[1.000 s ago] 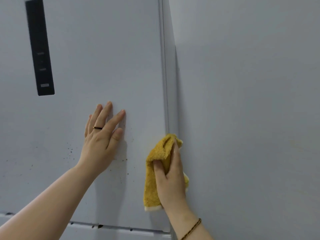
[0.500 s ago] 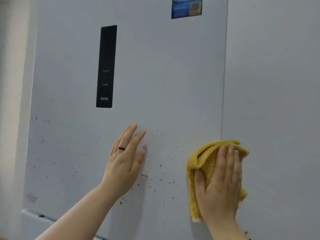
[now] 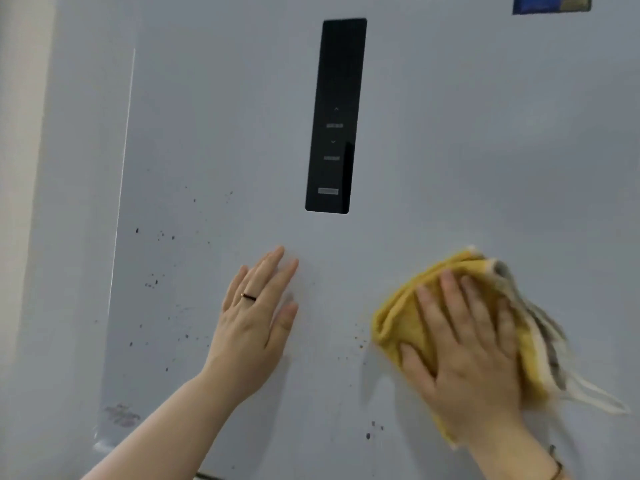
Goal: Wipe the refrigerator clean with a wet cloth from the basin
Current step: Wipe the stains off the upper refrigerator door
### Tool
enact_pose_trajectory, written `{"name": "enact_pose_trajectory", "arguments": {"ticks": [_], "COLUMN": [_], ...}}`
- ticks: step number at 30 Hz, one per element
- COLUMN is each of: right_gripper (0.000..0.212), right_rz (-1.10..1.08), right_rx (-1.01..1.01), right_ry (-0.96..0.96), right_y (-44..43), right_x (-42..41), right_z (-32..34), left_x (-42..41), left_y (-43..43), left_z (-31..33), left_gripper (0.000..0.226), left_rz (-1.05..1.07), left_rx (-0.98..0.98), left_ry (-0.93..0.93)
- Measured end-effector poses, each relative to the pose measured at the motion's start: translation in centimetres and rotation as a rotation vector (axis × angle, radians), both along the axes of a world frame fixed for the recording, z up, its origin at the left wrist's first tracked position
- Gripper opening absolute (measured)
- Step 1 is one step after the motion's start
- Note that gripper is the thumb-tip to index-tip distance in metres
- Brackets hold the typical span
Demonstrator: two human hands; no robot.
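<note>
Yellow cloth [image 3: 408, 317] under flat right hand [image 3: 471, 348], left hand [image 3: 256, 317] spread empty on one refrigerator door [image 3: 450, 150]

Right hand [image 3: 464, 344] with yellow cloth [image 3: 408, 317] shifted off refrigerator door [image 3: 450, 150] right edge onto its front, fingers now spread flat, control panel [image 3: 335, 116] now central, speckles beside cloth fewer.
</note>
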State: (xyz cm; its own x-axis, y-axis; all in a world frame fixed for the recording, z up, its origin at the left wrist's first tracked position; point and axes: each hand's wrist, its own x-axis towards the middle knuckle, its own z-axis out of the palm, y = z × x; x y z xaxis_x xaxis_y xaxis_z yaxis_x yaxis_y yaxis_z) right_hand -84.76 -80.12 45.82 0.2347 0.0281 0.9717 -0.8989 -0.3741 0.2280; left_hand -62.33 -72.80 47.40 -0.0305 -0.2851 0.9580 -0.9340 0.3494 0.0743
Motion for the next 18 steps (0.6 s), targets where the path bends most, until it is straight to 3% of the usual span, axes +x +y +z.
{"name": "enact_pose_trajectory", "arguments": {"ticks": [3,5,7,10,14,16,18], "right_gripper": [0.066,0.068,0.067,0.059,0.058,0.056,0.056], "right_rz": [0.007,0.019,-0.011,-0.044,-0.038,-0.075,-0.096], "right_rx": [0.083,0.108,0.095,0.066,-0.047,-0.049,-0.007], "right_ry": [-0.49,-0.617,-0.527,-0.137,0.293,0.267,0.025], "right_y": [0.8,1.4,1.6,1.5,1.3,1.5,1.7], "right_x": [0.8,3.0,5.8,9.8,9.1,8.3,8.9], "right_z": [3.0,3.1,1.6,-2.1,-2.1,0.1,2.0], "left_x": [4.3,6.9,8.8,10.5,12.5,13.2,13.5], "left_y": [0.6,0.6,0.5,0.5,0.7,0.6,0.6], "left_z": [-0.4,-1.0,-1.4,-1.6,-2.1,-2.5,-2.7], "left_gripper": [0.049,0.052,0.058,0.067,0.056,0.054,0.055], "left_rz": [-0.012,0.006,0.008,0.015,0.077,0.128,0.129], "left_rx": [-0.053,-0.064,-0.042,-0.047,0.022,0.079,0.124], "left_ry": [0.099,0.202,0.325,0.444,0.559,0.583,0.601]}}
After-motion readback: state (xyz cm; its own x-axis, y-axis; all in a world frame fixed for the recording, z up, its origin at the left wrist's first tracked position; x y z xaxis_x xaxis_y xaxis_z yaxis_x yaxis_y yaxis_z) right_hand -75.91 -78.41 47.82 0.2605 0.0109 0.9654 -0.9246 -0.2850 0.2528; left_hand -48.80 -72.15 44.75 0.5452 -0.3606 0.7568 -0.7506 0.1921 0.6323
